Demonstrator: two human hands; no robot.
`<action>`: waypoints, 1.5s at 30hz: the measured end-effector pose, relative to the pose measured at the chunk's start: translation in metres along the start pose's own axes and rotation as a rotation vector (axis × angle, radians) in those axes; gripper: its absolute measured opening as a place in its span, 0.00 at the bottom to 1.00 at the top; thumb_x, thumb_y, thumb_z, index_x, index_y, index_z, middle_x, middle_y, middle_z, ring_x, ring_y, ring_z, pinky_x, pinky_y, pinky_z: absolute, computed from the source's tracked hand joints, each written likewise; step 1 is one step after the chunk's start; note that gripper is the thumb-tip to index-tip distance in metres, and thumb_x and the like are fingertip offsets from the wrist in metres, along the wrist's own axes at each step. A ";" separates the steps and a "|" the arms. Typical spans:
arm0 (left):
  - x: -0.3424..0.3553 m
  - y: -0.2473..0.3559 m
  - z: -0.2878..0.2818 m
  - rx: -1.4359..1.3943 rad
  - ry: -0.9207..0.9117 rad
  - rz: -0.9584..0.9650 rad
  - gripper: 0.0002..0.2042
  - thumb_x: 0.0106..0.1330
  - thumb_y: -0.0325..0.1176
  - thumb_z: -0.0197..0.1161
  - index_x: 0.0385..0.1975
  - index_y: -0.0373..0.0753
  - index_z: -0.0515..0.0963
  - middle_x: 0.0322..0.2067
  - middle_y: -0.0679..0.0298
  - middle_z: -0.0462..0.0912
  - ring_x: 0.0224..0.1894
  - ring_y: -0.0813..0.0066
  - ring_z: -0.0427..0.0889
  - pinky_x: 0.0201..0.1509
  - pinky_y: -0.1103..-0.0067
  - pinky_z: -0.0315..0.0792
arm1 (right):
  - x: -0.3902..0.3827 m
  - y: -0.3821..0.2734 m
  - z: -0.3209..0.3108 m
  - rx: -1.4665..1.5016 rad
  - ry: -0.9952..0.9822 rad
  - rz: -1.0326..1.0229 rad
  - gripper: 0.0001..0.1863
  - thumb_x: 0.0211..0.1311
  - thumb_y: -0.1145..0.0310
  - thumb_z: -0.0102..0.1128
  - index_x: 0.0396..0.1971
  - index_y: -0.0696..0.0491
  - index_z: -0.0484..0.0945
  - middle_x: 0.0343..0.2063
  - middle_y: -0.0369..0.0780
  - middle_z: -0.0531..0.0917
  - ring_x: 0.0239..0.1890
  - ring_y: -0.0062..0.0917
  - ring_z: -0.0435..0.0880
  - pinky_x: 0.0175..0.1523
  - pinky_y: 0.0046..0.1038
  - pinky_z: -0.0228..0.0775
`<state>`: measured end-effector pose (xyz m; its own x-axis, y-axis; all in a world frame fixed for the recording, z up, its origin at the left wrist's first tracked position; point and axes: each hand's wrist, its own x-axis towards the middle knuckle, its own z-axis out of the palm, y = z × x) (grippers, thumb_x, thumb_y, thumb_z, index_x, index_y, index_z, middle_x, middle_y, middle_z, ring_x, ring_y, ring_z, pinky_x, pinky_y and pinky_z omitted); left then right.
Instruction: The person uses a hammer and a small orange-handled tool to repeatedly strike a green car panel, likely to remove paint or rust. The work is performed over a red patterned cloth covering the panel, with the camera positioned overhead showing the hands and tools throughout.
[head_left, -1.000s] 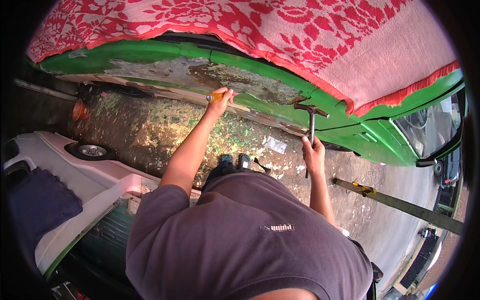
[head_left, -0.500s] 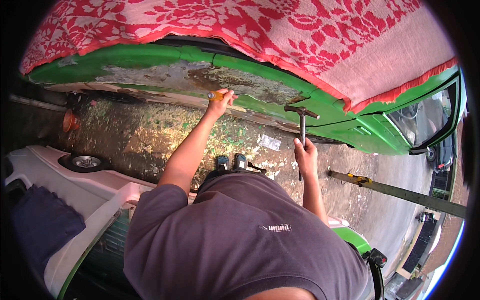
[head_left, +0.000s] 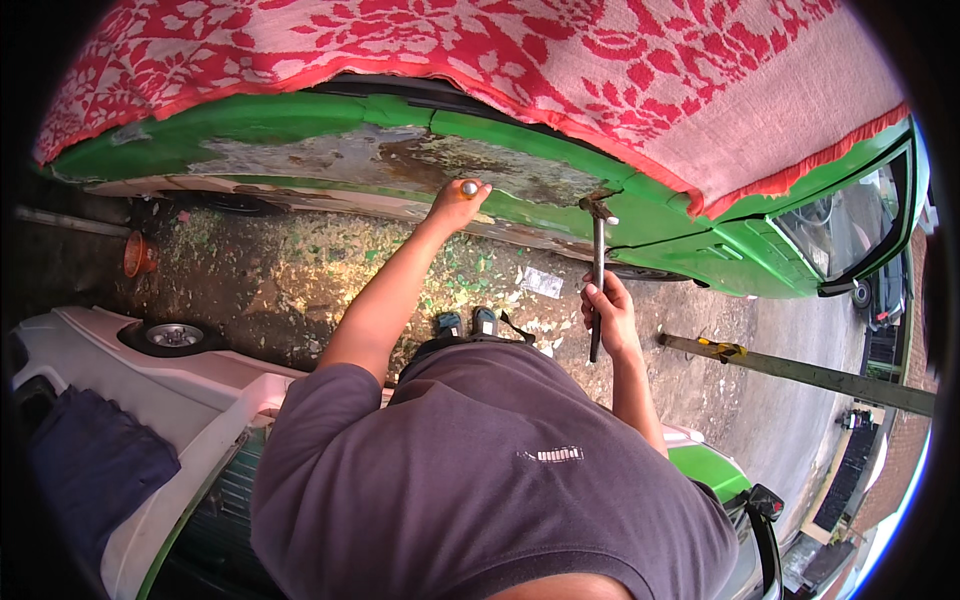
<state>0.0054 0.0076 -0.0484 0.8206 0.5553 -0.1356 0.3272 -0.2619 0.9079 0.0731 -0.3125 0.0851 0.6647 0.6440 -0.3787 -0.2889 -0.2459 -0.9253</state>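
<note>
My left hand (head_left: 458, 207) is closed round an amber-handled tool (head_left: 468, 189) with a round metal butt, like a chisel or screwdriver; its blade is hidden. That hand is against the side of a green car body (head_left: 540, 213), just below a scraped patch (head_left: 465, 165) of bare, rusty metal. Farther right, my right hand (head_left: 610, 306) grips the dark lower handle of a hammer (head_left: 599, 245). The hammer stands with its head away from me, close to the green panel near the patch's right end.
A red and pink floral cloth (head_left: 470, 50) drapes over the green car. Paint flakes litter the ground (head_left: 300, 270). A pale car body (head_left: 215, 365) stands behind me at left. To the right is a long beam (head_left: 800, 375); an orange pot (head_left: 139, 254) lies far left.
My left hand has shifted right along the panel, and the tool's butt now faces up toward me. The hammer head has turned and moved slightly left and away from me.
</note>
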 end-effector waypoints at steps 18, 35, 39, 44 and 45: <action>-0.003 -0.021 -0.014 -0.580 0.081 0.239 0.16 0.67 0.31 0.56 0.15 0.38 0.65 0.15 0.68 0.67 0.25 0.76 0.71 0.36 0.76 0.67 | -0.002 0.000 -0.011 -0.191 0.131 -0.100 0.13 0.65 0.71 0.52 0.46 0.60 0.75 0.18 0.29 0.70 0.16 0.10 0.62 0.20 0.16 0.51; 0.005 -0.042 0.006 -0.498 0.195 0.173 0.16 0.66 0.34 0.59 0.16 0.36 0.69 0.16 0.67 0.72 0.21 0.80 0.70 0.28 0.79 0.63 | 0.052 -0.022 -0.063 -0.252 -0.072 -0.074 0.18 0.64 0.69 0.52 0.51 0.62 0.75 0.19 0.30 0.71 0.17 0.10 0.63 0.21 0.16 0.53; 0.003 -0.038 0.014 -0.529 0.202 0.182 0.15 0.66 0.35 0.58 0.17 0.36 0.70 0.17 0.67 0.73 0.22 0.79 0.70 0.28 0.79 0.64 | 0.065 -0.028 -0.081 -0.293 -0.114 -0.044 0.21 0.63 0.67 0.56 0.51 0.64 0.75 0.22 0.32 0.75 0.23 0.13 0.70 0.29 0.20 0.63; -0.003 -0.014 0.016 -0.492 0.257 0.131 0.17 0.67 0.33 0.56 0.15 0.38 0.64 0.15 0.68 0.66 0.21 0.78 0.66 0.30 0.78 0.63 | 0.080 -0.038 -0.092 -0.324 -0.174 -0.050 0.21 0.63 0.66 0.56 0.51 0.65 0.74 0.22 0.31 0.75 0.23 0.13 0.69 0.29 0.21 0.62; -0.005 -0.013 0.016 -0.490 0.262 0.122 0.17 0.67 0.34 0.56 0.15 0.38 0.64 0.15 0.68 0.66 0.21 0.78 0.66 0.30 0.78 0.63 | 0.082 -0.039 -0.093 -0.331 -0.180 -0.049 0.21 0.63 0.67 0.56 0.51 0.65 0.74 0.22 0.31 0.74 0.23 0.13 0.69 0.29 0.21 0.62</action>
<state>0.0045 -0.0039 -0.0658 0.6748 0.7375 0.0280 -0.0697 0.0259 0.9972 0.2027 -0.3176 0.0881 0.5322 0.7706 -0.3508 -0.0016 -0.4134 -0.9106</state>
